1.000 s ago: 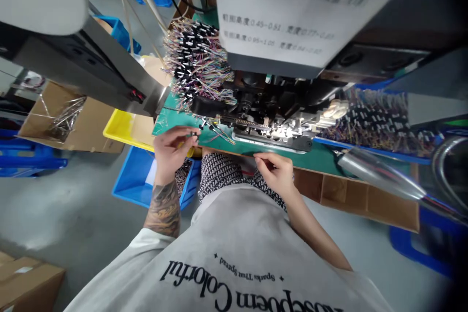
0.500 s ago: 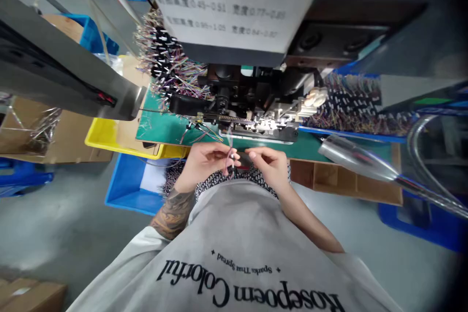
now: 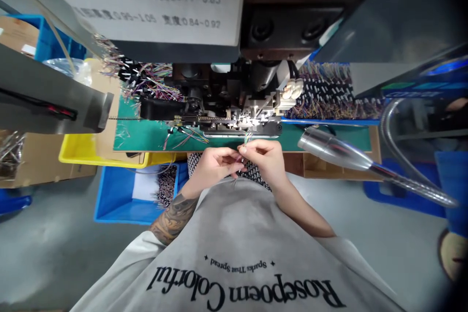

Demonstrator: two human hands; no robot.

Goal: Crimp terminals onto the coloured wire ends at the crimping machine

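Close to my lap, my left hand (image 3: 215,169) pinches the lower part of a small bundle of coloured wires (image 3: 248,138). My right hand (image 3: 266,160) grips the same bundle higher up, thumb against fingers, and the thin wire ends stick up above its fingertips. Fingers cover most of the bundle's middle. Just beyond the hands is the front of a black and metal crimping machine (image 3: 252,124). A few loose wires (image 3: 186,136) lie on the green table mat (image 3: 146,137) left of the machine's front.
Piles of wire bundles (image 3: 146,80) lie behind the machine at left, with more wire bundles (image 3: 325,92) at right. A lamp on a flexible neck (image 3: 336,148) reaches over the right side. Below the table's left edge are a yellow tray (image 3: 76,148) and a blue bin (image 3: 124,209).
My right hand has come onto the wire bundle, which only the left hand held before. The wire ends now point up from the right fingertips. The view has shifted rightward.
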